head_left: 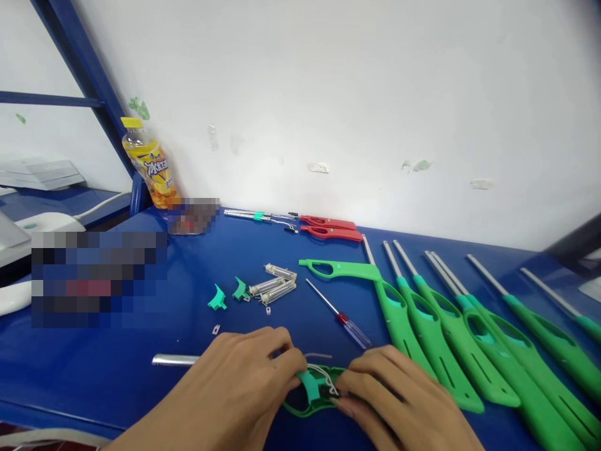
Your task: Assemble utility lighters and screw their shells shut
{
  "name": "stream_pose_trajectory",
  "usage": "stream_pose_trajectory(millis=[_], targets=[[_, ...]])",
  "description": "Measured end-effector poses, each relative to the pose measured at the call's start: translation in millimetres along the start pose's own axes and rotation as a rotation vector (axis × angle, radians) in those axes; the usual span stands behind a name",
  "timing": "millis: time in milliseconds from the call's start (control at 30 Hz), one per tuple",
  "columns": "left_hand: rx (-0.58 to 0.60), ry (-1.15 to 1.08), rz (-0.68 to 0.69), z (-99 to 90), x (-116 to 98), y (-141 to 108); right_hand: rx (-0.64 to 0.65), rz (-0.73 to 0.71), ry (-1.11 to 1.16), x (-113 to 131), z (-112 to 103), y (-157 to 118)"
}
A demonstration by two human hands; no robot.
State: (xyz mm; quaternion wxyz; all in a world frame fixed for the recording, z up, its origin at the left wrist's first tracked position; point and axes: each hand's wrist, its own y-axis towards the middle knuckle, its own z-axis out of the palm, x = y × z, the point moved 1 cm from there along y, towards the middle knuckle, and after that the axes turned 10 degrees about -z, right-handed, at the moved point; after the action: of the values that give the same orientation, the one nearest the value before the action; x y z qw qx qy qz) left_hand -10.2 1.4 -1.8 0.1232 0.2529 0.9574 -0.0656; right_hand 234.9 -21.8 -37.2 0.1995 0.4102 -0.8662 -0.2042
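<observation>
Left hand (251,363) is gripping the open green casing (319,407) beside its turquoise trigger (310,387), right hand (404,388) is pinching near the black piece (325,392); casing is sitting between them, white wires (323,372) probably needing seating inside the rim

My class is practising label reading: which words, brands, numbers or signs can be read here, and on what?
"冰红", on the bottle label; the next character is unclear.
Smaller print on that label: too small to read.
Pixelated patches: unreadable.
Opened green handle, lower centre: no readable text.
</observation>
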Motion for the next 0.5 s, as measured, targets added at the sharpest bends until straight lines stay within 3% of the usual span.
stream_pose_trajectory(millis=[100,300,500], targets=[[0.011,0.026,-0.018,-1.7,-1.8,1.0,0.006,0.008,0.003,0.1,0.0,0.5],[-0.082,-0.002,0.007,-3.1,-2.6,2.1,-0.008,-0.011,-0.039,3.2,-2.7,0.9],[-0.079,-0.038,0.033,0.9,4.8,-3.2,-0.170,-0.082,-0.116,9.5,-0.7,4.5]])
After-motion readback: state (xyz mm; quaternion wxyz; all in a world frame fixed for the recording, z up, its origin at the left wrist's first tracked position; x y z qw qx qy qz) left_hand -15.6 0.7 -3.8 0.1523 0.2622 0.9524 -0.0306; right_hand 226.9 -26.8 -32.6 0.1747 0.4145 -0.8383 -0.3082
